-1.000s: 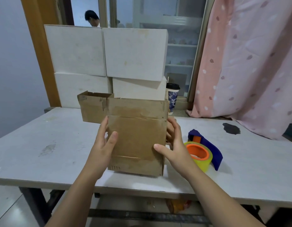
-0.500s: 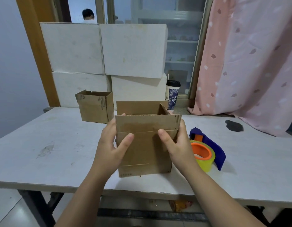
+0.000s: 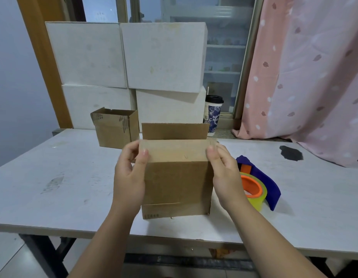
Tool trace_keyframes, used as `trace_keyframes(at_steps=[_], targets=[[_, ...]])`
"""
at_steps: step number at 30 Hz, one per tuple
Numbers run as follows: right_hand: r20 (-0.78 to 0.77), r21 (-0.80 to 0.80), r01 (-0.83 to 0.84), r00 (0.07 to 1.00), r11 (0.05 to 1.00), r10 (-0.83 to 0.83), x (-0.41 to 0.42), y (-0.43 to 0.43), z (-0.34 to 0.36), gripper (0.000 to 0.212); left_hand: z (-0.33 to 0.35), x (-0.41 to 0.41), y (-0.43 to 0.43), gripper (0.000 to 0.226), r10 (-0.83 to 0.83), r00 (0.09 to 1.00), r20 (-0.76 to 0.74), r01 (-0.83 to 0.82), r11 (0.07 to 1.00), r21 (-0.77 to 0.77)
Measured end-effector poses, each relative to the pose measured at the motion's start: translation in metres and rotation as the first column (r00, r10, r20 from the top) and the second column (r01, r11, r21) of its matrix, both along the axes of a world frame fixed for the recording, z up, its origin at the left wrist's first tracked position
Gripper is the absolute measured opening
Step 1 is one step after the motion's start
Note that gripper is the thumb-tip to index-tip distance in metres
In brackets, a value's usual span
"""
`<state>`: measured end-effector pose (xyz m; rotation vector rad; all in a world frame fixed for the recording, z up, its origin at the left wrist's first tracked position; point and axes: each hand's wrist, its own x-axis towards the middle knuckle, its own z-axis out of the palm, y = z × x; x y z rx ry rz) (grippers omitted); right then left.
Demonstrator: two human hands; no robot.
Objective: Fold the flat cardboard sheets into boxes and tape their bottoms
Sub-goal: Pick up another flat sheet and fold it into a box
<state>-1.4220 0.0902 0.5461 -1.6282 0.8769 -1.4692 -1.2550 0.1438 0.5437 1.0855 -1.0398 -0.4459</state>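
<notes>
Brown box (image 3: pixel 176 183), upright on the near middle of the table (image 3: pixel 53 187), open end up. Near flap (image 3: pixel 174 150) pinched at both top corners. Left hand (image 3: pixel 130 177) at the left corner, thumb on the near face, fingers curled behind. Right hand (image 3: pixel 224 177) likewise at the right corner. Far flap (image 3: pixel 174 131) standing straight up behind.

Probably light and empty. Thin corrugated board, so stiff across the panels, weak along the creases, easy to dent under a hard squeeze. Dry and matte, unlikely to slip. Best held at corners and along fold lines, as here. For turning over, flat palms on opposite walls. Likely to slide on the smooth tabletop if pushed from one side only.

Hidden: the inside, any side flaps, and the bottom against the table, so impossible to tell whether folded shut or taped. Fingertips behind the near flap out of sight. Near flap itself blurred. Tape roll (image 3: pixel 258 199) just right of the box, partly covered by the right wrist.
</notes>
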Motion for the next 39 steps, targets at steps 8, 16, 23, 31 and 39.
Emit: trace_keyframes(at_steps=[8,16,23,31,39], targets=[[0.051,0.172,-0.085,0.996,0.981,0.077,0.002,-0.009,0.01,0.063,0.011,0.007,-0.008,0.06,-0.092,0.992,-0.087,0.098,0.994,0.058],[-0.137,0.138,0.018,0.991,0.99,0.001,0.008,-0.005,0.02,0.041,0.01,0.006,-0.004,0.037,0.029,0.975,0.222,-0.053,0.993,0.104],[-0.063,0.243,-0.052,0.996,0.969,0.069,0.008,0.002,0.021,0.018,0.017,0.001,0.006,0.035,0.042,0.968,0.247,-0.099,0.969,0.225],[-0.019,-0.218,0.127,0.991,0.968,-0.134,0.02,0.033,0.019,0.016,0.026,-0.003,0.017,0.031,0.199,0.973,0.12,-0.209,0.974,0.083],[-0.34,-0.856,-0.115,0.859,0.504,-0.382,0.027,0.038,0.013,0.017,0.013,-0.003,0.003,0.051,0.176,0.964,-0.199,-0.117,0.954,0.276]])
